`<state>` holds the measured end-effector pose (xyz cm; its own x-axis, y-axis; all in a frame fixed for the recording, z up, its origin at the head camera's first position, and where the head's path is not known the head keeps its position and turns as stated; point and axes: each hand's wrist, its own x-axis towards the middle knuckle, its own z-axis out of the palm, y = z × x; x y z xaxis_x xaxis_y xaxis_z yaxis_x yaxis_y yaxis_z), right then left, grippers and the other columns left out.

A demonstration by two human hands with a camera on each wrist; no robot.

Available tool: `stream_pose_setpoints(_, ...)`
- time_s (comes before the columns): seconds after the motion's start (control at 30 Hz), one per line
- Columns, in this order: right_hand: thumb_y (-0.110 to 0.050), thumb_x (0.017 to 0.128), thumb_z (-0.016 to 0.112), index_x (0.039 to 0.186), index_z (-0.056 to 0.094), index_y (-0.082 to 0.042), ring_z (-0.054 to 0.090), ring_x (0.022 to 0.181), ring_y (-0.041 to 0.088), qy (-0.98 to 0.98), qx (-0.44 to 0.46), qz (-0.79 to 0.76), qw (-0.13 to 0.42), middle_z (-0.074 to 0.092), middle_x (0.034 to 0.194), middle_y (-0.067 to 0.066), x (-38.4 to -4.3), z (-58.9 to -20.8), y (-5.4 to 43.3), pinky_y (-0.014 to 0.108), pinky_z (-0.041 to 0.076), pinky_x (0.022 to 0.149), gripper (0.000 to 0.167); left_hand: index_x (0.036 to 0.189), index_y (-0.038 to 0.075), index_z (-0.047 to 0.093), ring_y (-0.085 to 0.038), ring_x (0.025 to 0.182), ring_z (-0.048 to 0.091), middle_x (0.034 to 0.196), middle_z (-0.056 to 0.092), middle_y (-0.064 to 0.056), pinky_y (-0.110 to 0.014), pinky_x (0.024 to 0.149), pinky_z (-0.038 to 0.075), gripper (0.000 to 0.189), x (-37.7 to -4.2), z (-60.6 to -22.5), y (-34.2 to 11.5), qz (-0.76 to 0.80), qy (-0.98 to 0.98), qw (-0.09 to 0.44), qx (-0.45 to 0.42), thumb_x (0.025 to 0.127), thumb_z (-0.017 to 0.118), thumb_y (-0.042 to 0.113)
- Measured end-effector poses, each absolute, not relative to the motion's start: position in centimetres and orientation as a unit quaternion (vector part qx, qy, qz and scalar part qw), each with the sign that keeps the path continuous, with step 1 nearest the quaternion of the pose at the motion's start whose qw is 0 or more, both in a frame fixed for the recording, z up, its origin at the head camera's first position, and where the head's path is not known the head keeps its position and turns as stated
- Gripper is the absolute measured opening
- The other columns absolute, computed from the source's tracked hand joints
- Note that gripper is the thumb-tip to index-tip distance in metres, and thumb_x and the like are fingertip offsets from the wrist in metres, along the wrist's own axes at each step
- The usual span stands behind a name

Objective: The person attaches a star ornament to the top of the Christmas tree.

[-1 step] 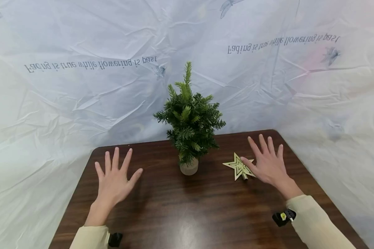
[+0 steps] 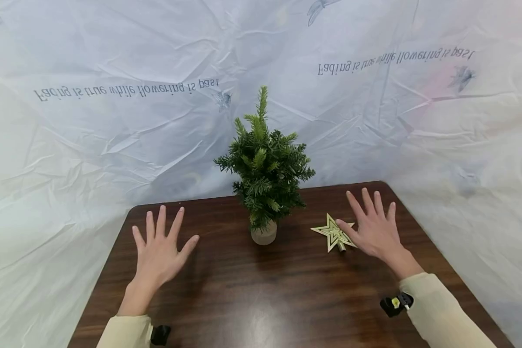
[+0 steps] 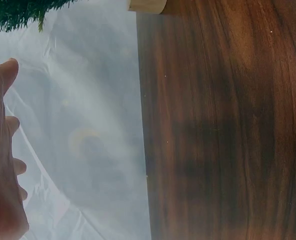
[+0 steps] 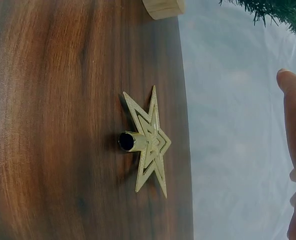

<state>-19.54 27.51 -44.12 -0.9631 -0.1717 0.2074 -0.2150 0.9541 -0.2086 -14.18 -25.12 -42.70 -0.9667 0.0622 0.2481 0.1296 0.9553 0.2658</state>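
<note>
A small artificial Christmas tree (image 2: 267, 169) stands upright on its round wooden base (image 2: 264, 235) near the table's back edge. To its right lies a gold star tree topper (image 2: 332, 232), its hollow socket (image 4: 130, 141) facing the wrist camera in the right wrist view. My left hand (image 2: 158, 253) is raised over the left side of the table, fingers spread and holding nothing. My right hand (image 2: 377, 232), also spread, hovers by the star; its thumb overlaps one point of it in the head view, while the right wrist view shows them apart.
The dark wooden table (image 2: 226, 285) has rounded back corners. Behind and beside it hangs a creased pale sheet (image 2: 165, 130) printed with lettering. Black wrist devices (image 2: 396, 304) sit at both sleeve cuffs.
</note>
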Motion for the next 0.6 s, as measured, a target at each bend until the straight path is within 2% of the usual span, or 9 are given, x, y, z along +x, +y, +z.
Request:
stream_pose_setpoints(0.17,-0.065,0.103,0.053,0.172,0.017,-0.019,0.009,0.159,0.058,-0.981,0.09,0.147,0.094,0.012,0.175,0.028,-19.5,-44.3,27.9,0.085,0.004,0.116,0.09,0.171,0.026,0.021,-0.052,0.162,0.0,0.177,0.01,-0.023,-0.081,0.119,-0.002,0.085,-14.3,-42.8,-24.9,-0.181,-0.971,0.142,-0.062,0.103,0.057,0.062)
stream_pose_setpoints(0.23,-0.062,0.104,0.054,0.17,0.023,-0.014,0.02,0.154,0.061,-0.978,0.081,0.167,0.09,0.021,0.171,0.032,-19.4,-44.6,28.1,0.084,0.015,0.114,0.088,0.171,0.025,0.022,-0.051,0.162,0.003,0.176,0.013,-0.023,-0.081,0.119,0.001,0.086,-14.4,-42.7,-24.6,-0.214,-0.962,0.154,-0.072,0.102,0.061,0.057)
stream_pose_setpoints(0.33,-0.058,0.105,0.055,0.166,0.033,-0.006,0.035,0.144,0.064,-0.975,0.056,0.206,0.057,0.032,0.164,0.036,-19.0,-45.5,28.9,0.082,0.033,0.105,0.082,0.171,0.023,0.022,-0.049,0.162,0.008,0.176,0.015,-0.02,-0.08,0.119,0.011,0.087,-14.7,-42.1,-23.8,-0.271,-0.944,0.162,-0.094,0.101,0.066,0.05)
stream_pose_setpoints(0.47,-0.051,0.108,0.056,0.156,0.046,0.002,0.048,0.132,0.063,-0.967,0.024,0.252,0.014,0.046,0.153,0.039,-18.2,-47.2,30.3,0.076,0.045,0.095,0.073,0.172,0.029,0.018,-0.043,0.163,0.013,0.178,0.01,-0.011,-0.078,0.117,0.024,0.095,-15.3,-40.3,-21.7,-0.344,-0.917,0.155,-0.127,0.097,0.074,0.044)
stream_pose_setpoints(0.6,-0.043,0.107,0.06,0.147,0.054,0.009,0.059,0.122,0.06,-0.959,-0.003,0.285,0.002,0.057,0.142,0.039,-17.6,-49.0,31.3,0.069,0.051,0.092,0.066,0.17,0.039,0.015,-0.034,0.165,0.011,0.179,0.006,0.002,-0.075,0.12,0.025,0.107,-15.9,-37.8,-19.0,-0.399,-0.888,0.168,-0.156,0.089,0.084,0.041)
